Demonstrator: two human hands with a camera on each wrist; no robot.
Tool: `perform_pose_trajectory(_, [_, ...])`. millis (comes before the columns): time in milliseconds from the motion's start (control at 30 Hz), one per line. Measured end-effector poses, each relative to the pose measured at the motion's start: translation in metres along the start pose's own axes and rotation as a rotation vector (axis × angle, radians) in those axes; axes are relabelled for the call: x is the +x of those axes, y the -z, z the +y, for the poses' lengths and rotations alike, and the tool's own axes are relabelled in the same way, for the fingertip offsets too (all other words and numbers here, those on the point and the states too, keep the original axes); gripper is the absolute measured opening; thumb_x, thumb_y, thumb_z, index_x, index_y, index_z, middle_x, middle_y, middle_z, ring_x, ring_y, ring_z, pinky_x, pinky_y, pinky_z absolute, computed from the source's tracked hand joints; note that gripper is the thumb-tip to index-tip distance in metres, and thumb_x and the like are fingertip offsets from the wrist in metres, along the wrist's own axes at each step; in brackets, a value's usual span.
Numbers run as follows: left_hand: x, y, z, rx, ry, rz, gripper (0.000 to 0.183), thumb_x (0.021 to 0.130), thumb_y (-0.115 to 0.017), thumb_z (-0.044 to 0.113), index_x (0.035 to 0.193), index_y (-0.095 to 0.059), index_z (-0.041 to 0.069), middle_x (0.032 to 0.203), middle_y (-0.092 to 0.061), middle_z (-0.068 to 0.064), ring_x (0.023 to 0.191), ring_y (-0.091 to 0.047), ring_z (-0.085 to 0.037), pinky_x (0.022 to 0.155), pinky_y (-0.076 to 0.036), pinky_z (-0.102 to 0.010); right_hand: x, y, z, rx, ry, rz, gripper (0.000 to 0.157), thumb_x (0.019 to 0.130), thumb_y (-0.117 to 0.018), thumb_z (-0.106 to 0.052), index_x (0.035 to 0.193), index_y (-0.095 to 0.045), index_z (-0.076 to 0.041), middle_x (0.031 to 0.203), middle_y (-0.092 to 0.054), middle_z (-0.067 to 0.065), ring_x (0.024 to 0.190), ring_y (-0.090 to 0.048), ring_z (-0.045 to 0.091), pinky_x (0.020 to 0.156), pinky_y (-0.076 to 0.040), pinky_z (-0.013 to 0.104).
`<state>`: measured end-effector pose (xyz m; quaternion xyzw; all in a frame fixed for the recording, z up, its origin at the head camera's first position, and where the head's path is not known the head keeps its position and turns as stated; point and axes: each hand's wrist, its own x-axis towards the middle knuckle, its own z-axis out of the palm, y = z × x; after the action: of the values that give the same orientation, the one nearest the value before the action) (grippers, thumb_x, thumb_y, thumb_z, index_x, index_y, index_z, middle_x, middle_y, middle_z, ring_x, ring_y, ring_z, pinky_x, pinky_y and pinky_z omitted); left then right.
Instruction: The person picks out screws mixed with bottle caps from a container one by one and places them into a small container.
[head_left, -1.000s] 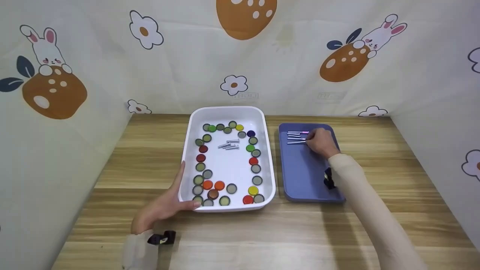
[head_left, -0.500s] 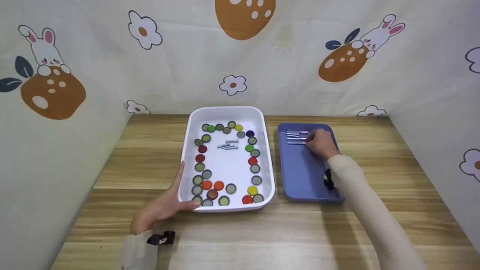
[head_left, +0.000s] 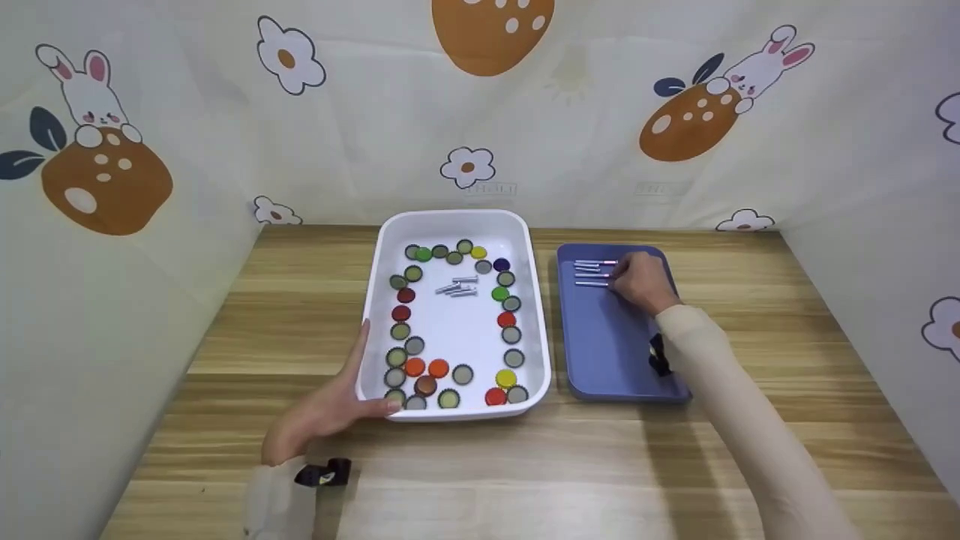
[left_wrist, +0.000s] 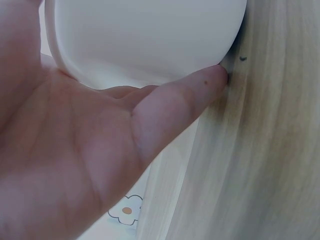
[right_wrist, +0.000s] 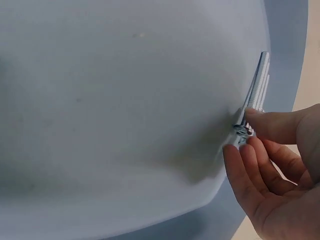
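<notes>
On the right, my right hand [head_left: 643, 283] is over the far end of a blue tray [head_left: 607, 360]. Its thumb and fingers pinch the head end of a silver bolt [head_left: 592, 284], the nearest in a row of several lying side by side. Threads show on the bolt shafts [right_wrist: 258, 82] in the right wrist view. My left hand [head_left: 330, 405] grips the near left corner of a white tray [head_left: 546, 352], thumb over the front rim and fingers along the outer left wall. The left wrist view shows the palm against that tray's outer wall [left_wrist: 135, 40].
Inside the white tray, bottle caps [head_left: 438, 367] of several colours form a rough ring around a small pile of bolts [head_left: 459, 288]. Both trays stand on a wood-grain table [head_left: 525, 472]. A patterned cloth [head_left: 375, 135] hangs behind and at both sides.
The nearest bolt, slightly slanted a second ago, now lies more level beside the others, with my right hand still at its end. My left hand has stayed on the white tray's corner.
</notes>
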<state>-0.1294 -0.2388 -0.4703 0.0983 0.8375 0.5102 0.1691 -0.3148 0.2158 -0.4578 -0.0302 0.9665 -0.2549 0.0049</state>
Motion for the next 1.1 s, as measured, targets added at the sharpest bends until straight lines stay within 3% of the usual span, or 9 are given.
perform_pose_trajectory(100, [0.001, 0.0, -0.001, -0.002, -0.037, -0.004, 0.127, 0.085, -0.079, 0.022, 0.157, 0.026, 0.024, 0.169, 0.011, -0.018, 0.15, -0.023, -0.04, 0.124, 0.0, -0.058, 0.001, 0.0, -0.005, -0.01, 0.03, 0.032, 0.023, 0.08, -0.071, -0.004, 0.098, -0.073, 0.009, 0.1, -0.074, 0.026, 0.095, -0.067, 0.04, 0.089, -0.053, 0.05])
perform_pose_trajectory(300, [0.0, 0.001, 0.0, 0.005, -0.021, -0.003, 0.127, 0.085, -0.079, 0.023, 0.157, 0.026, 0.024, 0.169, 0.011, -0.018, 0.151, -0.021, -0.041, 0.124, 0.0, -0.058, -0.001, -0.002, -0.025, 0.031, 0.047, 0.046, 0.024, 0.083, -0.063, 0.001, 0.104, -0.071, 0.01, 0.103, -0.073, 0.027, 0.094, -0.067, 0.038, 0.083, -0.055, 0.049])
perform_pose_trajectory(433, [0.0, 0.001, 0.0, 0.007, -0.015, -0.001, 0.127, 0.085, -0.079, 0.024, 0.157, 0.025, 0.026, 0.169, 0.007, -0.018, 0.151, -0.024, -0.041, 0.124, -0.003, -0.057, -0.004, -0.008, -0.043, 0.075, 0.105, 0.072, 0.025, 0.082, -0.056, 0.006, 0.102, -0.072, 0.009, 0.101, -0.073, 0.026, 0.092, -0.068, 0.036, 0.081, -0.056, 0.048])
perform_pose_trajectory(733, [0.0, 0.002, 0.0, -0.005, -0.009, -0.005, 0.127, 0.085, -0.079, 0.027, 0.157, 0.025, 0.026, 0.169, 0.007, -0.017, 0.151, -0.024, -0.041, 0.124, -0.001, -0.056, -0.013, -0.018, -0.074, 0.129, 0.214, 0.092, 0.022, 0.082, -0.059, 0.006, 0.098, -0.073, 0.006, 0.097, -0.073, 0.023, 0.092, -0.069, 0.036, 0.084, -0.056, 0.048])
perform_pose_trajectory(933, [-0.001, 0.001, 0.0, -0.013, -0.025, -0.004, 0.127, 0.085, -0.079, 0.024, 0.157, 0.024, 0.026, 0.169, 0.004, -0.019, 0.147, -0.032, -0.04, 0.124, -0.004, -0.056, -0.018, -0.02, -0.089, 0.163, 0.267, 0.121, 0.016, 0.083, -0.061, 0.002, 0.095, -0.073, 0.004, 0.094, -0.074, 0.021, 0.091, -0.069, 0.034, 0.083, -0.056, 0.046])
perform_pose_trajectory(1100, [0.0, 0.0, -0.001, -0.023, -0.028, -0.002, 0.126, 0.085, -0.079, 0.023, 0.157, 0.024, 0.026, 0.169, 0.007, -0.016, 0.149, -0.027, -0.038, 0.124, 0.0, -0.057, -0.02, -0.022, -0.097, 0.197, 0.317, 0.134, 0.014, 0.084, -0.063, 0.001, 0.093, -0.072, 0.005, 0.092, -0.073, 0.02, 0.09, -0.069, 0.034, 0.083, -0.057, 0.046])
